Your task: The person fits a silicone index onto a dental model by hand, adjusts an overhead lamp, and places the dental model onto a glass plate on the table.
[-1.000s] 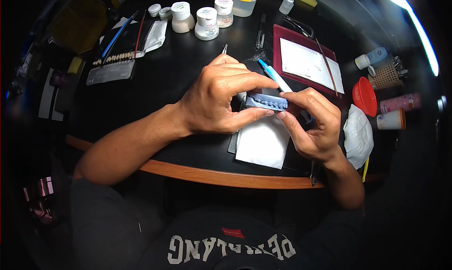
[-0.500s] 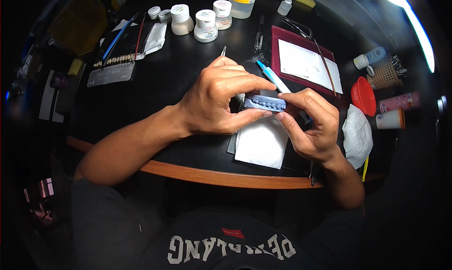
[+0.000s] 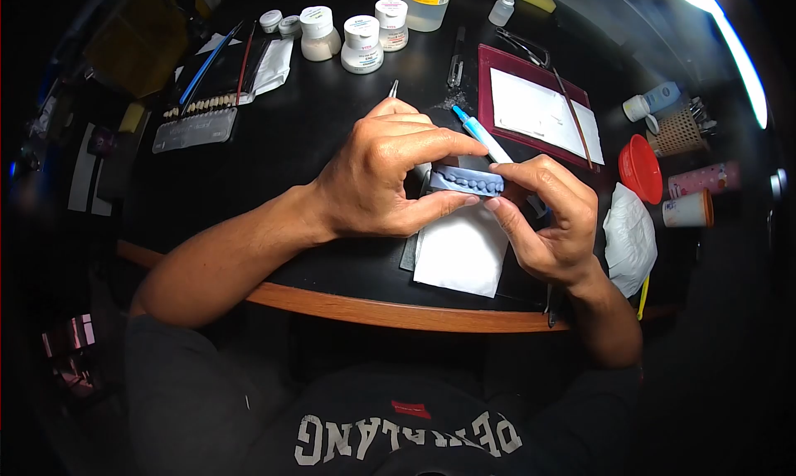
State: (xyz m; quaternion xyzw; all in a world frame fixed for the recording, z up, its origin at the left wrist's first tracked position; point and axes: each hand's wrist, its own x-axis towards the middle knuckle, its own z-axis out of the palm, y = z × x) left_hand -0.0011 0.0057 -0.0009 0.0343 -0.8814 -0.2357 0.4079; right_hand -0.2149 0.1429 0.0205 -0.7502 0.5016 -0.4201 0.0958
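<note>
A blue-grey dental model (image 3: 467,182) with a row of teeth is held between both hands above the table. My left hand (image 3: 398,171) grips its left part, thumb below and index finger stretched over the top. At the model's right end, the thumb and fingers of my right hand (image 3: 549,215) pinch it. A thin metal tip (image 3: 394,88) sticks up behind my left hand. Behind the model lies a blue and white pen-like tube (image 3: 482,134), partly hidden. Below the model is a folded white sheet (image 3: 461,256) on a dark pad.
Several capped jars (image 3: 362,45) stand at the back near a large bottle (image 3: 427,5). A maroon tray (image 3: 485,94) holds white paper and a brush. To the right are a red bowl (image 3: 639,169), crumpled white tissue (image 3: 628,240) and a cup (image 3: 688,209). A tooth shade strip (image 3: 195,129) lies left.
</note>
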